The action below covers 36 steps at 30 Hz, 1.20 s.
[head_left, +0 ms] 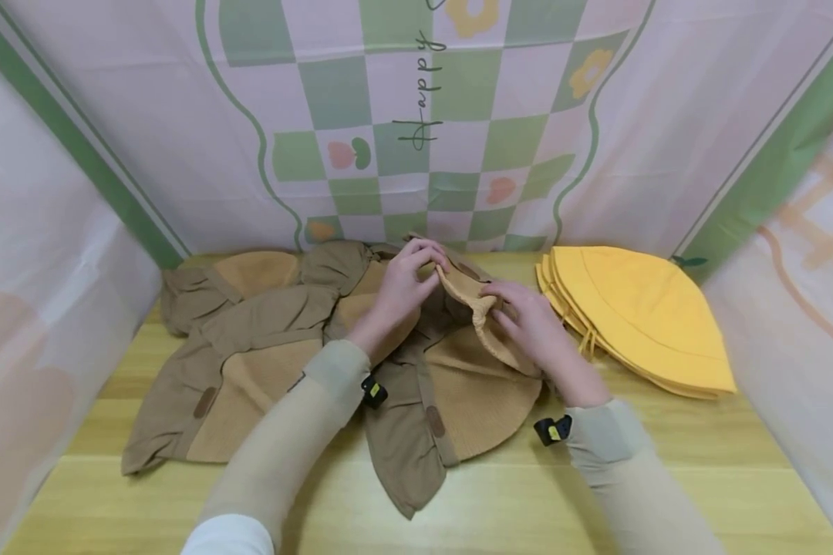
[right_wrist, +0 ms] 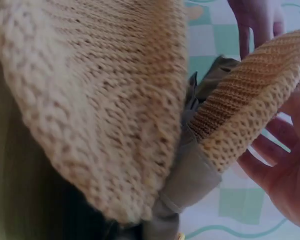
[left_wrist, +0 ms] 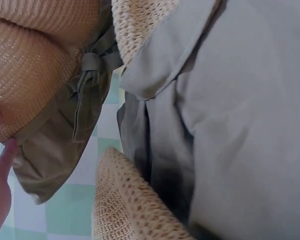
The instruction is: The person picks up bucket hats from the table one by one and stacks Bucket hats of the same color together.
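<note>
A sun hat with a tan knitted crown (head_left: 461, 287) and brown cloth is raised at the back of the table, its edge turned up. My left hand (head_left: 406, 279) pinches that knitted edge on the left. My right hand (head_left: 531, 320) grips the same hat farther right, thumb and fingers on the fabric. Directly below lies another brown-and-tan hat (head_left: 486, 393), its cloth flap spread toward the front. In the left wrist view, a brown cloth bow (left_wrist: 91, 62) shows beside the ribbed knit. The right wrist view shows a folded knitted edge (right_wrist: 255, 95) near the fingers.
More brown-and-tan hats (head_left: 271, 385) overlap on the left of the wooden table (head_left: 527, 509). A stack of yellow hats (head_left: 639, 316) lies at the right. Patterned cloth (head_left: 361, 77) hangs behind the table and along both sides.
</note>
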### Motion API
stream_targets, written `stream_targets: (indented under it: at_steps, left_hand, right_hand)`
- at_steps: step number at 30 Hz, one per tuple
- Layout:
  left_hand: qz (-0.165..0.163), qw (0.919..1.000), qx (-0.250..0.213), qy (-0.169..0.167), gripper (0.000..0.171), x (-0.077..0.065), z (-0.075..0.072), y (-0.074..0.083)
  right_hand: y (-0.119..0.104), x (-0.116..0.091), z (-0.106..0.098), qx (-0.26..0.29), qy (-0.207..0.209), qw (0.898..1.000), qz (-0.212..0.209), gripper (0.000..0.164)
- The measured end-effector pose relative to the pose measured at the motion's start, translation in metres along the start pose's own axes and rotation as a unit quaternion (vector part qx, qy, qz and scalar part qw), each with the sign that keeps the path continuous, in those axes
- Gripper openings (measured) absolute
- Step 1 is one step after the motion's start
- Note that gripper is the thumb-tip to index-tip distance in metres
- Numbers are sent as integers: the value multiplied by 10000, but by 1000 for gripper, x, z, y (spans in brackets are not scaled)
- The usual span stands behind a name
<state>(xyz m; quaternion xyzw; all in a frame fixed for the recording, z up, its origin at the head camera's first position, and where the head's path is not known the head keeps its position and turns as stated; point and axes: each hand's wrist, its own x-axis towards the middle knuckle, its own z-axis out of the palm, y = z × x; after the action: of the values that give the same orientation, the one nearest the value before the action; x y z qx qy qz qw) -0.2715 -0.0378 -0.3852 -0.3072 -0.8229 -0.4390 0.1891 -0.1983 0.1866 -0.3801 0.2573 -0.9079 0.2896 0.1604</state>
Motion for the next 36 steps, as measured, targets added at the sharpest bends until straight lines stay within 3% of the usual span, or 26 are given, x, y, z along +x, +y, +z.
stream_targets:
  at_steps: [5,10,14,17,24,27,30,32,36]
  left_hand:
    - [-296,9995,63,-67,19,-6,0,0]
    - [-1137,9930,-314,-72,50,-19,-1,8]
    - [-1609,9852,-467,-365,37,-33,-2,20]
    - [-1686,9812,-464,-822,35,-42,0,31]
    - [-1590,9696,-343,-1826,52,-56,16,54]
    - [-1441,9718,-220,-1852,53,-60,27,58]
    - [-1333,9747,-389,-1750,47,-62,34,58]
    - [-1371,9733,-735,-1691,43,-62,34,58]
    - [-1547,9620,-1727,-1441,32,-61,30,56]
  right_hand:
    - [0,3,5,-174,85,9995,265,30]
    - [2,5,6,-420,349,9967,605,26]
    - [3,7,7,-446,541,9955,638,25]
    - [2,9,7,-431,635,9947,678,24]
    - [-4,15,6,-601,843,9918,743,27]
    - [-6,17,3,-719,1020,9903,615,26]
    - [-9,21,0,-767,1137,9896,426,26]
    - [-10,25,-3,-764,1176,9896,315,26]
    - [-15,31,-10,-697,1189,9901,264,30]
